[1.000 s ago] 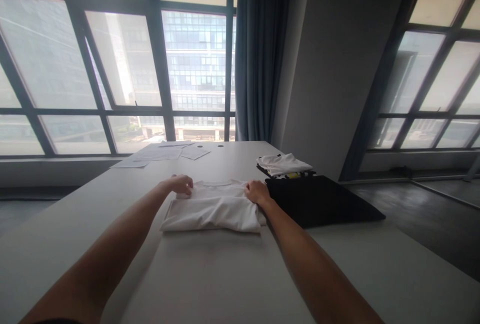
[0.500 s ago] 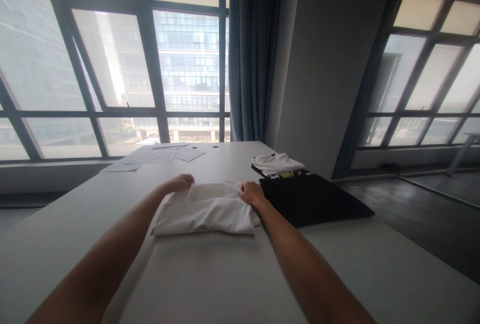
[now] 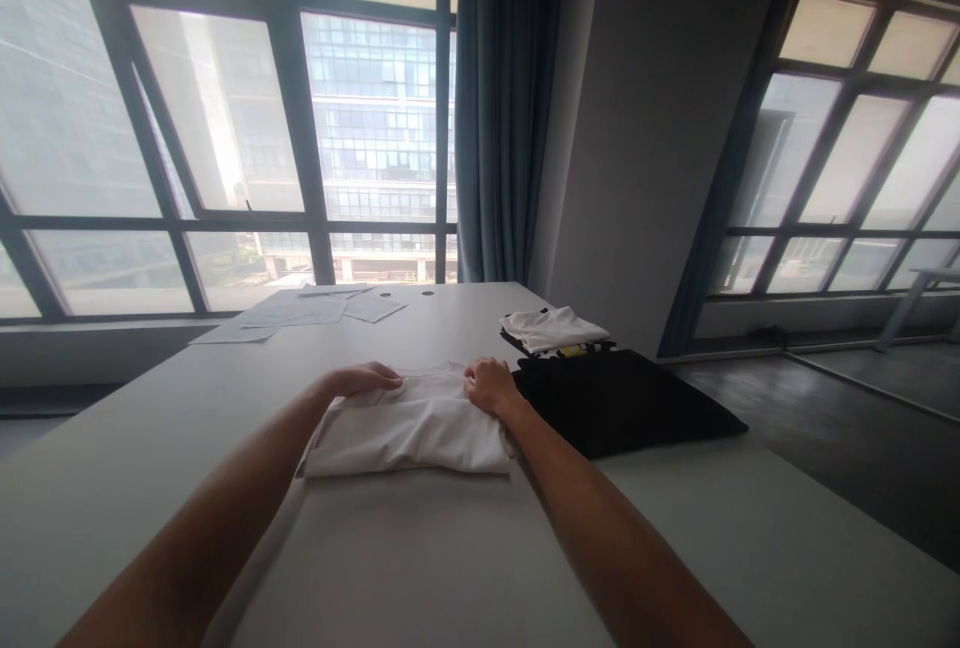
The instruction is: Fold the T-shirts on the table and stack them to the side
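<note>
Left hand (image 3: 364, 379): moved rightward along the far edge and lowered since the earlier frame; its fingers are held close together on the cloth, but whether any is pinched cannot be told.
Right hand (image 3: 489, 385): shifted slightly left; its fingers are curled at the far right corner (what is clamped beneath them is hidden).
White folded cloth garment (image 3: 416, 436): laid on the smooth white table (image 3: 405, 568), with both hands at its far part; its neckline has been brought back into view between them, and the near fold is left creased.
Black flat cloth-like sheet (image 3: 630, 403): placed right of the garment, with a crumpled white cloth (image 3: 555, 328) stacked beyond.
White paper sheets (image 3: 300, 311): spread far left.
</note>
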Tool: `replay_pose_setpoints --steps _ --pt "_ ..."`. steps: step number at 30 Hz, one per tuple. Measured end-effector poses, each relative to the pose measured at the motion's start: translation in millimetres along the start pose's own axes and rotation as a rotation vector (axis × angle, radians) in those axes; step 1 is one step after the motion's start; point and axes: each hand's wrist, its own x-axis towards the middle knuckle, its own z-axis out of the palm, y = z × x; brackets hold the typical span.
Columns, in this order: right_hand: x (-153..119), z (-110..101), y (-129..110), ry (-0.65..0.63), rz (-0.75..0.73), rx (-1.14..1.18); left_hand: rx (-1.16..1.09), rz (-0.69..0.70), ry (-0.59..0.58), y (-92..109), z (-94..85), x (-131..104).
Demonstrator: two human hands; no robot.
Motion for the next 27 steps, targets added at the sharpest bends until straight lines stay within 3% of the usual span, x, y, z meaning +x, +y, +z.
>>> replay_pose_setpoints --steps 3,8,11,16,18,21,24,27 --pt "-1 0 -6 -0.01 -0.032 0.016 -0.141 -0.011 -0.112 2 2.5 -3" --pt "-2 0 -6 -0.019 -0.041 0.031 -0.329 0.163 0.057 -5 7.7 12" --pt "-2 3 -3 -0.016 -0.027 0.039 -0.044 0.217 0.146 -20 14.8 26" --pt "-2 7 -1 -0.061 -0.016 0.032 0.509 0.38 0.399 -35 22.8 35" --pt "-3 6 -2 -0.073 -0.016 0.028 0.577 0.414 0.425 -36 14.3 31" --pt "-1 6 -3 -0.097 -0.03 0.031 0.572 0.304 0.425 -40 -11.4 19" --pt "8 9 -7 -0.134 -0.043 0.069 0.536 0.21 0.454 -56 -35.5 6" --pt "25 15 -16 -0.207 -0.046 0.111 0.496 0.252 0.495 -76 -41.5 -3"
